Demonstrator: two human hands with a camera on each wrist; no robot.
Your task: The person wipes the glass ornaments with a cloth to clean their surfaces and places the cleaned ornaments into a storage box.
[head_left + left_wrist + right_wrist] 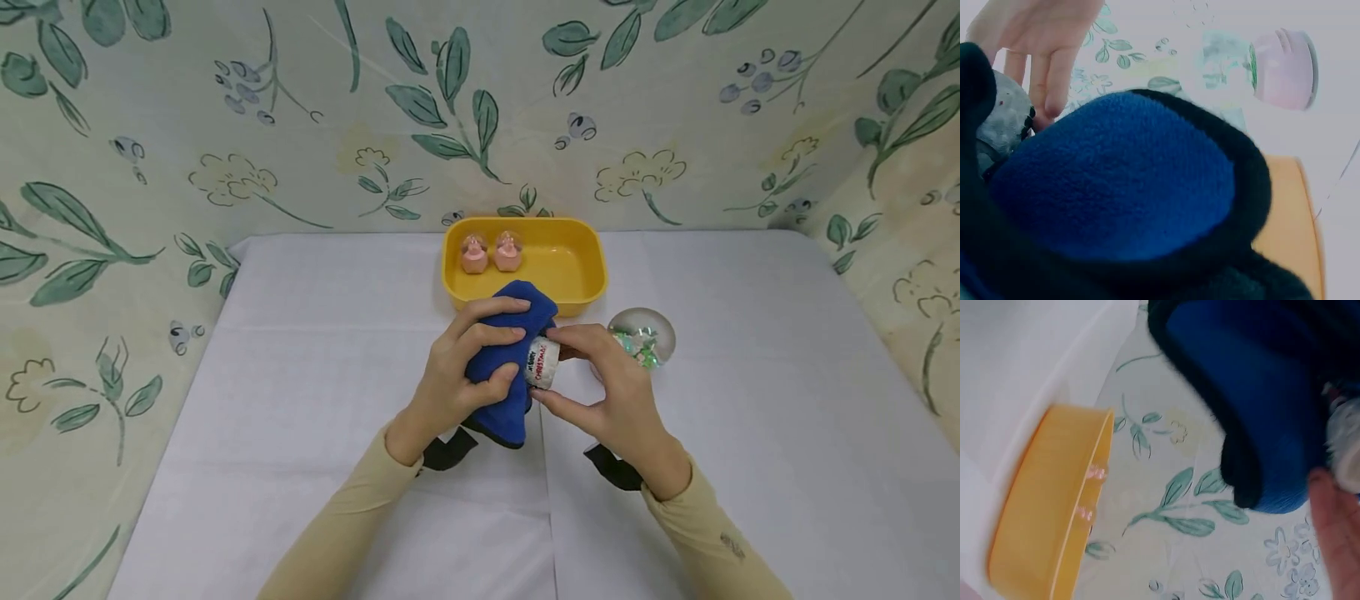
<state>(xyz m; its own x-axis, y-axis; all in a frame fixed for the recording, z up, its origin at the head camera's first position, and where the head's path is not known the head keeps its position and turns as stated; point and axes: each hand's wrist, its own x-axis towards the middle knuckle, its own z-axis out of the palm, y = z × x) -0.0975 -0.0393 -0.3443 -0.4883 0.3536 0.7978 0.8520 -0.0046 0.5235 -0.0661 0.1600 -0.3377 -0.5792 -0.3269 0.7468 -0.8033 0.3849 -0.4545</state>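
My left hand (pixel 438 387) grips a blue cloth (pixel 495 375) with dark edging, fingers over its top and thumb in front. The cloth covers one end of a small ornament, whose whitish base (pixel 542 363) shows "Christmas" lettering. Thumb and fingertips of my right hand (pixel 630 408) pinch that base from the right. In the left wrist view the cloth (pixel 1116 181) hides most of the ornament. The right wrist view shows the pale underside of the base (pixel 1349 450) beside the cloth (pixel 1254 406).
Behind the hands stands a yellow tub (pixel 592 292) holding two small pink globe ornaments (pixel 474 254) at its left end. A larger snow globe (pixel 651 333) with green and white contents stands right of the right hand; its pink base (pixel 1285 69) shows in the left wrist view. White cloth (pixel 300 375) covers the table.
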